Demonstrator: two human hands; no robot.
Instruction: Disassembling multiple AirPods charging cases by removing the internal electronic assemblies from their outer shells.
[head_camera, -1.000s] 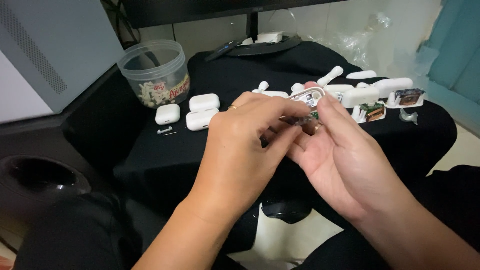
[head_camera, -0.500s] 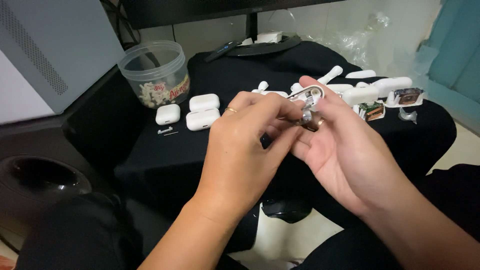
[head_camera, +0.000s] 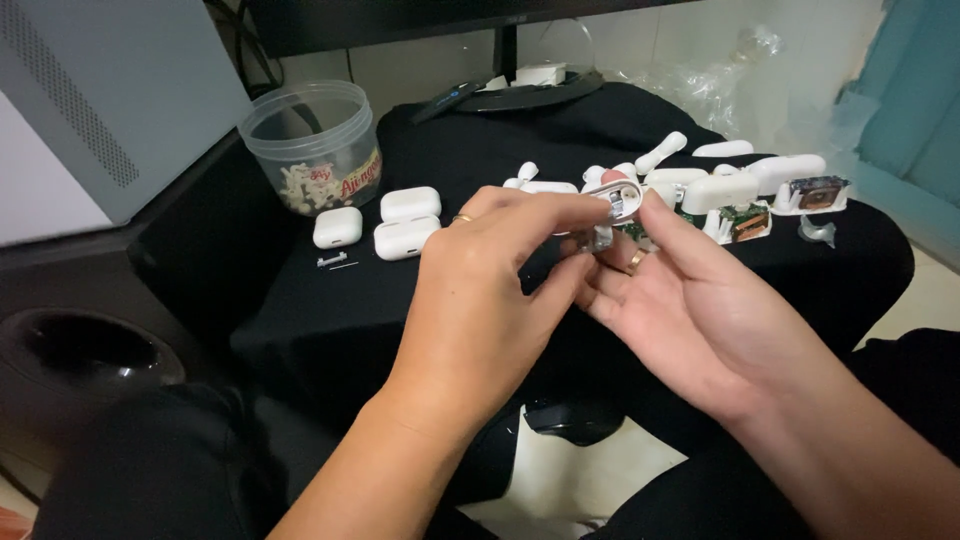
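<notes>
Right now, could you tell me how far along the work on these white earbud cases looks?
Three closed white cases sit together at the left of the black cloth, apparently finished. The left hand and right hand together hold one small white part above the cloth. Several opened shells with exposed circuit boards lie at the right, seemingly left to do.

A counter (head_camera: 560, 140) draped in black cloth carries a clear plastic jar (head_camera: 312, 142), three shut white earbud cases (head_camera: 388, 226) beside it, and — at the far right — a clutter of opened white case parts (head_camera: 745, 195).
</notes>
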